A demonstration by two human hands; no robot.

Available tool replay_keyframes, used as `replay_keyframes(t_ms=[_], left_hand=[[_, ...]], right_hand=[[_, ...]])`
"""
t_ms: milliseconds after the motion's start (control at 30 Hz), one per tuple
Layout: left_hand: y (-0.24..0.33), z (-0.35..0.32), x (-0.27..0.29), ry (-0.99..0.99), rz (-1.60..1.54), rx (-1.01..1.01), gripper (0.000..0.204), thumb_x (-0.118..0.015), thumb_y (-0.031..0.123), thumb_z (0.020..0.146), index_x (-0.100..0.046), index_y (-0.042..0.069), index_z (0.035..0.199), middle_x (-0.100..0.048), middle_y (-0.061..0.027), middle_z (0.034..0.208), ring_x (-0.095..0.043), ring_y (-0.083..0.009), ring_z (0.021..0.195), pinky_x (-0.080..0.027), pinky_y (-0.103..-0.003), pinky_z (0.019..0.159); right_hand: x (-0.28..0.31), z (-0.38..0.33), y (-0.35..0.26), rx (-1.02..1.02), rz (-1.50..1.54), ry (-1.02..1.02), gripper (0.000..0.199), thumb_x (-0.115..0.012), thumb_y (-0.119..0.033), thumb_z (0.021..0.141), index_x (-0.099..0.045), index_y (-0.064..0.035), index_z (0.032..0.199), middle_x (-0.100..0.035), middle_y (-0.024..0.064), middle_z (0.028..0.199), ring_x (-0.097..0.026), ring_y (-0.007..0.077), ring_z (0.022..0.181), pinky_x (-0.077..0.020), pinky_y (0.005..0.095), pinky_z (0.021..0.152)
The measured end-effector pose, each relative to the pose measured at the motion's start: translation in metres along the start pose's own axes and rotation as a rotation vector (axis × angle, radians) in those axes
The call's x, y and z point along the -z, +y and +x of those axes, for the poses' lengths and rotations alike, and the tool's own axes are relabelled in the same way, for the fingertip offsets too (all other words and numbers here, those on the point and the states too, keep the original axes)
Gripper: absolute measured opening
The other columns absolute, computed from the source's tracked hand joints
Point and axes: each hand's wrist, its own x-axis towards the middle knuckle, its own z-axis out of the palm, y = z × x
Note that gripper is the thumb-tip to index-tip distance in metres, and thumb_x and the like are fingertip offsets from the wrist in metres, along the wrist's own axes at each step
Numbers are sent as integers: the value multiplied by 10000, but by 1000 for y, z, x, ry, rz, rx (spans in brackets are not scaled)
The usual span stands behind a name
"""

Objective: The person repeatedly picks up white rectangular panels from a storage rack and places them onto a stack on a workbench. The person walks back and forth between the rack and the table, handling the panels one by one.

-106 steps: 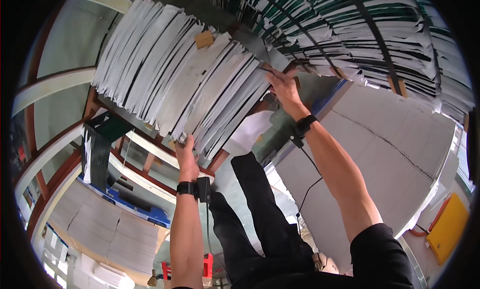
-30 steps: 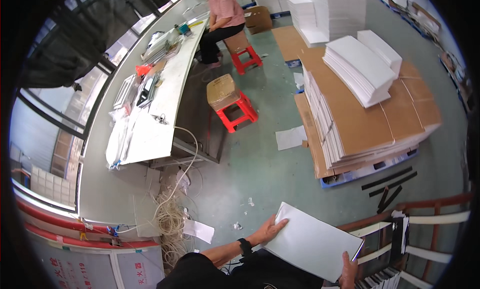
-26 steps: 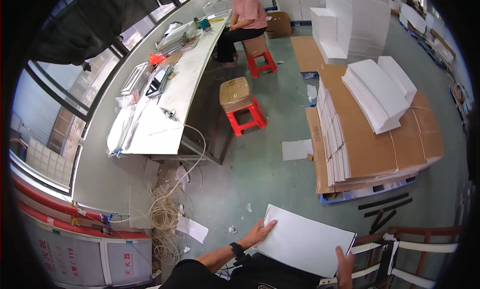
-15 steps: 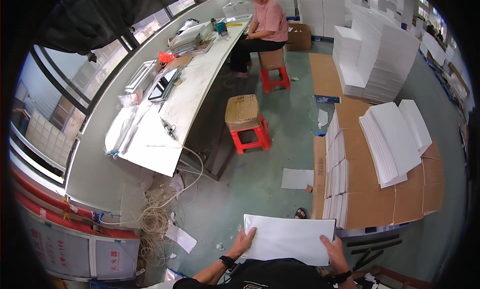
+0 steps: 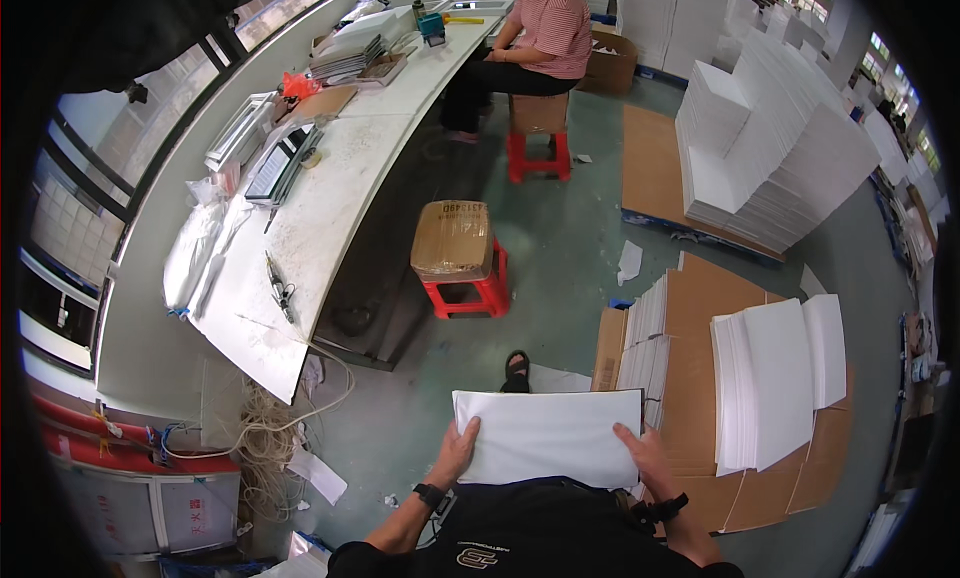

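Observation:
Between my hands I carry a white rectangular sheet stack [image 5: 546, 433] in front of my body, its far edge dark along the rim. My left hand [image 5: 458, 452] grips its left end, thumb on top and fingers underneath. At the opposite end my right hand [image 5: 643, 452] grips likewise, with its thumb over the upper face. How thick the stack is cannot be seen from above. Just right of it, cardboard-covered piles [image 5: 690, 378] bear curved stacks of white sheets [image 5: 770, 383].
A long white table [image 5: 345, 168] along the left holds a wired hand tool [image 5: 278, 290] and dark-edged frames [image 5: 282, 165]. A box-topped red stool [image 5: 455, 248] stands beside it. Another person [image 5: 545, 38] sits farther off. Coiled hose [image 5: 270, 428] lies below the table's near end. Tall white stacks [image 5: 770, 138] rise at right.
My view has shifted forward and the near stool and table appear farther left. The sheet stack stays in both hands. One sandalled foot now shows ahead of it.

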Motion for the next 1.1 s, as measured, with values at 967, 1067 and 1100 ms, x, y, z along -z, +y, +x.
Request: replay_keyframes(t_ms=[967,1067,1100], left_hand=[[228,544,25,303,-371,123,598,-569,424,1007,-539,-70,1341,-660,-145,1194,-621,-204,1056,-484,-349,954],[242,587,17,427,-337,124,606,-564,433,1004,-540,-68,1344,-657,-143,1179,-615,-189,1052,-487,-349,928],[252,600,16,425,-357,158,614,-569,438,1003,-534,-65,1354,-648,-149,1198,-607,-186,1076,-484,-349,934]], right_hand=[[-112,636,-375,-81,-233,-349,593,-766,-367,895,-597,82,1244,-688,164,1133,-679,213,965,-550,348,868],[-123,705,-412,-63,-248,-456,529,-736,-326,922,-601,83,1228,-691,143,1107,-678,196,946,-561,337,829],[-123,723,-418,-79,-238,-476,523,-735,-324,924,-604,83,1226,-691,141,1108,-676,195,956,-560,336,837]])
